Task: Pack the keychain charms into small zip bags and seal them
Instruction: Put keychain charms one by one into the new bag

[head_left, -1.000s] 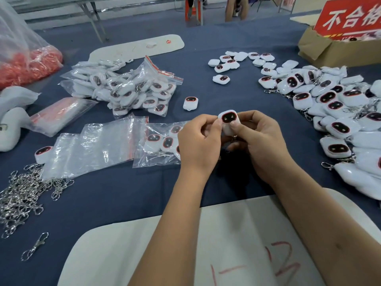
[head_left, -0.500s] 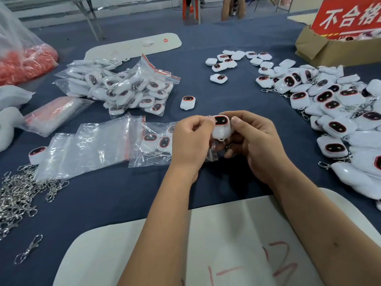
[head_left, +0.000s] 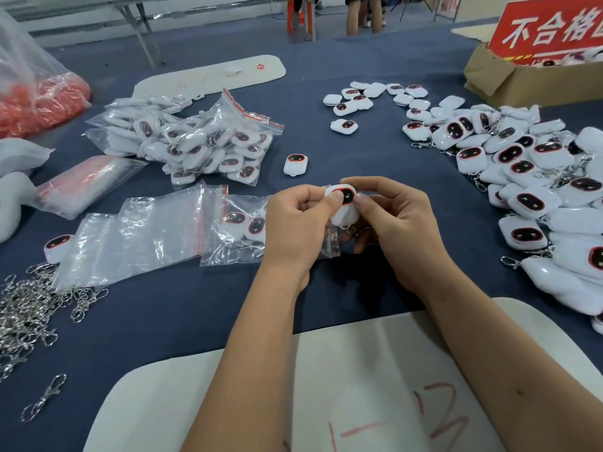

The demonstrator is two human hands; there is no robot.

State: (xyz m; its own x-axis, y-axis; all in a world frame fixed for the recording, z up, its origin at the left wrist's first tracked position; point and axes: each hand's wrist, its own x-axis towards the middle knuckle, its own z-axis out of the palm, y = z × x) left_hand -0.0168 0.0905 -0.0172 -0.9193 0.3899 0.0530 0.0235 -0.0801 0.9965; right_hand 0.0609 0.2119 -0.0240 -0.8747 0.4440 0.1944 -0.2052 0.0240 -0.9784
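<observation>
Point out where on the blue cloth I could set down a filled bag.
Bare cloth lies between the clasp pile, the empty zip bags and the white board. Another patch lies ahead of the hands, between the lone charm and the loose charm heap. Right and far-left are crowded.

Red sign (head_left: 551, 31) above the cardboard box (head_left: 499, 78) read "不合格", cut off at the frame edge. White board (head_left: 375, 402) at near worktop edge carried red handwriting, roughly "1-13".
</observation>
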